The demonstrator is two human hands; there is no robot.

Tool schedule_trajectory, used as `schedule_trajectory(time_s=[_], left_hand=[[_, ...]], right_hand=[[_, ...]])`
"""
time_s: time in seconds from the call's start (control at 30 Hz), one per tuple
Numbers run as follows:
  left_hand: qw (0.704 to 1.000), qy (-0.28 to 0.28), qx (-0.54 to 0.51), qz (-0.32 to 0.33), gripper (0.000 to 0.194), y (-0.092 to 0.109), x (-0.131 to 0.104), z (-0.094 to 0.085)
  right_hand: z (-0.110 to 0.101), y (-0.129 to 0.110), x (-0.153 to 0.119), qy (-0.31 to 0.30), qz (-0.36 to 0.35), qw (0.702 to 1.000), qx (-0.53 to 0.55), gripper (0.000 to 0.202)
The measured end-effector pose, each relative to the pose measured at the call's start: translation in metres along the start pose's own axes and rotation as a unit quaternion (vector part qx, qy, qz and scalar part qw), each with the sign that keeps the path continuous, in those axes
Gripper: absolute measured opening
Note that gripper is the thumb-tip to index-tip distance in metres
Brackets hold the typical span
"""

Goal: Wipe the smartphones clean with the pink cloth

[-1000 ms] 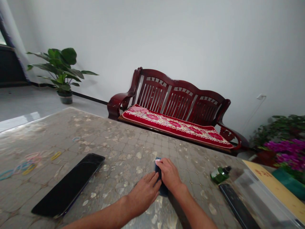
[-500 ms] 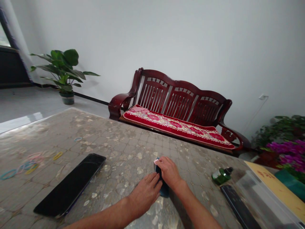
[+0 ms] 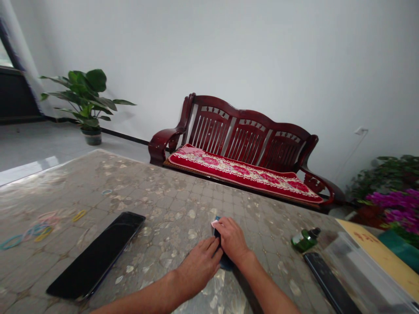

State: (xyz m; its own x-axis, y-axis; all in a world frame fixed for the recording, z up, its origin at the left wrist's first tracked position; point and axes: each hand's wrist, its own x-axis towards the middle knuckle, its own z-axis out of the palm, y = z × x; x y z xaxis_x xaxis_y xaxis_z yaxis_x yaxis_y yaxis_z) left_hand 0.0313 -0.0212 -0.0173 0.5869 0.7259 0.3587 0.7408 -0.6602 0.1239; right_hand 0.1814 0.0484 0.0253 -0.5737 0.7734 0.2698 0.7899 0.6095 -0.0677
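Note:
A dark blue, flat phone-like object (image 3: 225,262) lies on the patterned table between my hands, mostly covered by them. My left hand (image 3: 201,261) holds its left edge, fingers laid over the dark surface. From the right, my right hand (image 3: 231,237) bends over the far part of the object, with its fingers pressed together on a small whitish-pink cloth (image 3: 214,223). Only a corner of that cloth shows beside the fingertips. Farther left, a black tablet-like slab (image 3: 96,257) rests on the table.
Colored rubber bands (image 3: 41,229) lie at the left. At the right are a green bottle (image 3: 306,240), a dark phone-like slab (image 3: 330,281) and a clear plastic box (image 3: 363,270) beside a yellow sheet (image 3: 376,248). A red wooden bench (image 3: 248,135) stands beyond the table.
My right hand has slid slightly toward me over the phone-like object, the cloth staying at its fingertips. My left hand has hardly moved.

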Motion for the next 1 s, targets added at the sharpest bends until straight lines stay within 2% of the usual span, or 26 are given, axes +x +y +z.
schedule_trajectory(time_s=[0.2, 0.37, 0.47, 0.67, 0.87, 1.0], left_hand=[[1.0, -0.023, 0.012, -0.003, 0.037, -0.001, 0.0, -0.003], [0.999, -0.028, 0.03, 0.004, 0.047, 0.0, 0.001, 0.001], [0.999, -0.03, 0.039, 0.004, 0.047, 0.001, 0.001, 0.005], [0.999, -0.039, 0.028, 0.008, 0.045, -0.001, 0.001, 0.005], [0.999, -0.047, 0.017, 0.001, 0.046, -0.004, 0.0, 0.009], [0.998, -0.058, 0.009, 0.001, 0.046, -0.005, 0.0, 0.009]], right_hand=[[0.005, 0.011, 0.016, 0.003, 0.076, 0.996, -0.036, 0.038], [0.001, 0.022, 0.006, 0.0, 0.112, 0.992, -0.054, 0.04], [-0.002, 0.02, 0.002, -0.009, 0.126, 0.99, -0.069, 0.039], [-0.006, 0.011, 0.004, -0.025, 0.104, 0.992, -0.066, 0.036], [-0.009, 0.021, -0.001, -0.044, 0.16, 0.983, -0.082, 0.039], [-0.011, 0.014, -0.005, -0.052, 0.181, 0.979, -0.084, 0.039]])
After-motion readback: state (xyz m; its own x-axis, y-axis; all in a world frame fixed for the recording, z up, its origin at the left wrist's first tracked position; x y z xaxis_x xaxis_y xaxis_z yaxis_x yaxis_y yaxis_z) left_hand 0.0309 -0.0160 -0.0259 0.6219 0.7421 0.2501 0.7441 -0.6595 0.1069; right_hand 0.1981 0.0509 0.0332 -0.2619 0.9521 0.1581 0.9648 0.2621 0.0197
